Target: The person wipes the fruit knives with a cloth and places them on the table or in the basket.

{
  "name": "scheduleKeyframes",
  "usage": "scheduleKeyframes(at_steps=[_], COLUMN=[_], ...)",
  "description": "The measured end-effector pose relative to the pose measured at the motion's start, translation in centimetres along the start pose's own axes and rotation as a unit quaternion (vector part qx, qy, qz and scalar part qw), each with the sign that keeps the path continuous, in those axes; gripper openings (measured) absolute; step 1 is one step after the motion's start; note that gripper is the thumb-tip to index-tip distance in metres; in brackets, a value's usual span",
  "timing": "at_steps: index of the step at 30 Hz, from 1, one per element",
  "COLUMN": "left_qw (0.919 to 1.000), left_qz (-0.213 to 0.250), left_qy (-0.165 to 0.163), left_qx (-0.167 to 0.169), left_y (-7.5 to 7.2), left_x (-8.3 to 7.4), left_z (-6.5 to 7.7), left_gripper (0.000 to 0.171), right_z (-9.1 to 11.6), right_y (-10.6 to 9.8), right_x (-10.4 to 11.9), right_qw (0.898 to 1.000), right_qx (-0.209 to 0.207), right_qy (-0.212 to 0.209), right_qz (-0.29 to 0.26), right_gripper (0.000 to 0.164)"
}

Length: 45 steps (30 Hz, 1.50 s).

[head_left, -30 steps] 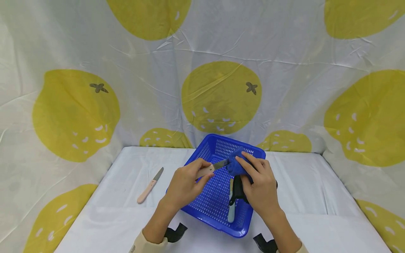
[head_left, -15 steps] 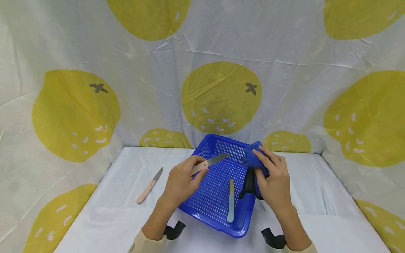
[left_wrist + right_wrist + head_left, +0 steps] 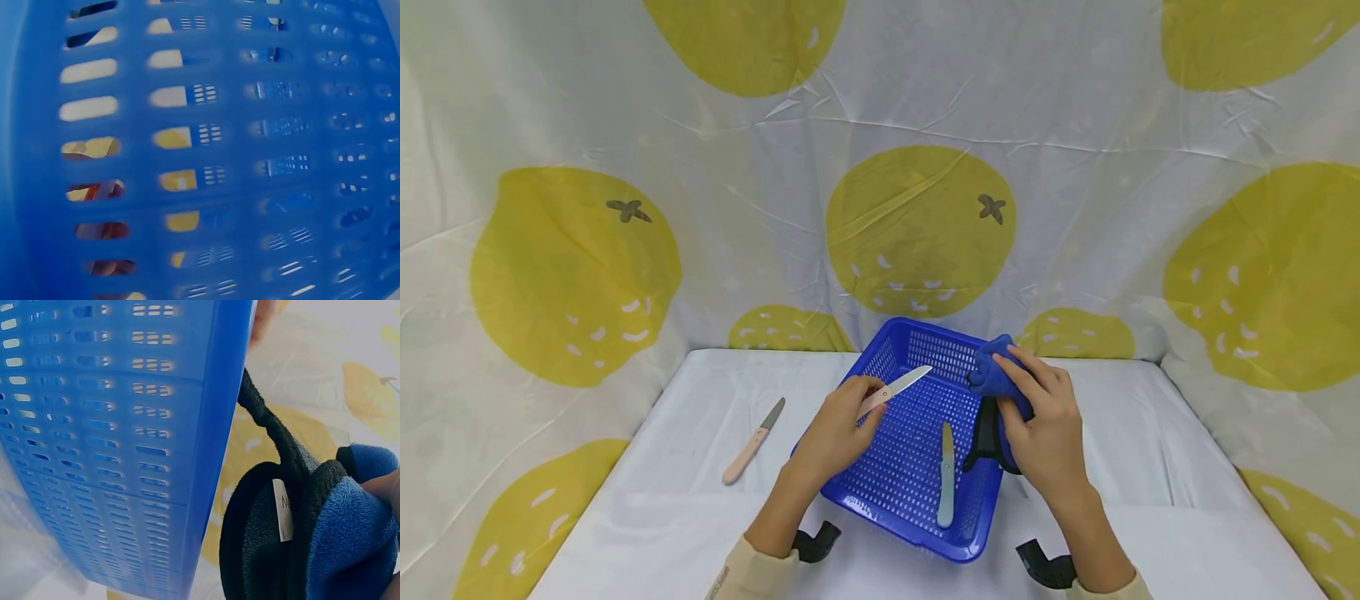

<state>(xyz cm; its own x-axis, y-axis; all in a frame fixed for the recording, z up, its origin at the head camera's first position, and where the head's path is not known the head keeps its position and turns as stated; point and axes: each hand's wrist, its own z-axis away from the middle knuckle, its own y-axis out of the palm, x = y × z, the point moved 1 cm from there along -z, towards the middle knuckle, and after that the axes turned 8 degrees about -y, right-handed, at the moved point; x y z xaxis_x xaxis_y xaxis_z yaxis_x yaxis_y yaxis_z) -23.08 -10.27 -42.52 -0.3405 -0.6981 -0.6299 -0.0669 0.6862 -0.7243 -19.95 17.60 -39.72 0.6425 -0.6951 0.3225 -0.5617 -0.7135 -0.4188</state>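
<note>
Over the left part of a blue plastic basket [image 3: 861, 500], my left hand [image 3: 833, 429] pinches a small knife [image 3: 904, 383] by its pale pink handle, blade pointing up and right. My right hand [image 3: 1047, 421] grips a bunched blue cloth [image 3: 992, 375] with black edging at the basket's right rim. In the right wrist view the cloth [image 3: 356, 537] hangs folded beside the basket wall, a white label showing. The basket wall fills the left wrist view and hides the left hand's grip there. Inside the basket lies a knife with a light blue handle [image 3: 946, 496].
A second pink-handled knife [image 3: 752, 442] lies on the white tabletop [image 3: 647, 533], left of the basket. Behind the table hangs a white curtain [image 3: 752, 208] printed with yellow lemons.
The cloth has come off the blade: my right hand moved right with it, towards the basket's rim. My left hand shifted slightly left and turned the knife, its blade now looking brighter.
</note>
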Motion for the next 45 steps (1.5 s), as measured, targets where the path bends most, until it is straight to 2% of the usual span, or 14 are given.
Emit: scheduleKeyframes(at_steps=[7, 14, 24, 29, 33, 36, 41, 43, 45], left_qw=[0.9979, 0.9937, 0.9882, 0.9885, 0.9937, 0.9974, 0.9959, 0.9933, 0.991], left_qz=[-0.029, -0.061, -0.114, -0.124, -0.101, -0.069, -0.045, -0.057, -0.071], left_qy=[-0.025, -0.05, -0.049, -0.041, -0.023, -0.021, -0.056, -0.075, -0.095], left_qx=[0.053, 0.079, 0.09, 0.077, 0.043, 0.007, -0.054, -0.067, -0.062], left_y=[1.1, 1.9, 2.4, 2.1, 0.6, -1.4, -5.2, -6.4, -7.4], left_x=[1.1, 1.7, 2.1, 1.9, 1.6, 1.3, 1.9, 2.9, 4.3], left_z=[-0.3, -0.2, 0.1, 0.1, 0.0, 0.0, 0.2, 0.3, 0.3], left_gripper=[0.028, 0.028, 0.044, 0.054, 0.05, 0.044, 0.041, 0.041, 0.043], right_z=[0.1, 0.1, 0.1, 0.1, 0.0, 0.0, 0.0, 0.0, -0.1], right_y=[0.2, 0.3, 0.3, 0.2, 0.0, -0.1, -0.5, -0.6, -0.7], right_x=[0.0, 0.1, 0.1, 0.2, 0.1, 0.0, -0.3, -0.4, -0.4], right_qw=[1.0, 1.0, 1.0, 1.0, 1.0, 1.0, 1.0, 1.0, 1.0], right_qx=[0.003, 0.008, 0.015, 0.018, 0.016, 0.011, 0.007, 0.007, 0.006], right_qy=[-0.005, -0.01, -0.009, -0.007, -0.007, -0.008, -0.007, -0.007, -0.007], right_qz=[0.001, -0.008, -0.005, 0.0, 0.001, 0.0, 0.002, 0.002, 0.003], right_gripper=[0.05, 0.051, 0.049, 0.048, 0.049, 0.049, 0.049, 0.049, 0.049])
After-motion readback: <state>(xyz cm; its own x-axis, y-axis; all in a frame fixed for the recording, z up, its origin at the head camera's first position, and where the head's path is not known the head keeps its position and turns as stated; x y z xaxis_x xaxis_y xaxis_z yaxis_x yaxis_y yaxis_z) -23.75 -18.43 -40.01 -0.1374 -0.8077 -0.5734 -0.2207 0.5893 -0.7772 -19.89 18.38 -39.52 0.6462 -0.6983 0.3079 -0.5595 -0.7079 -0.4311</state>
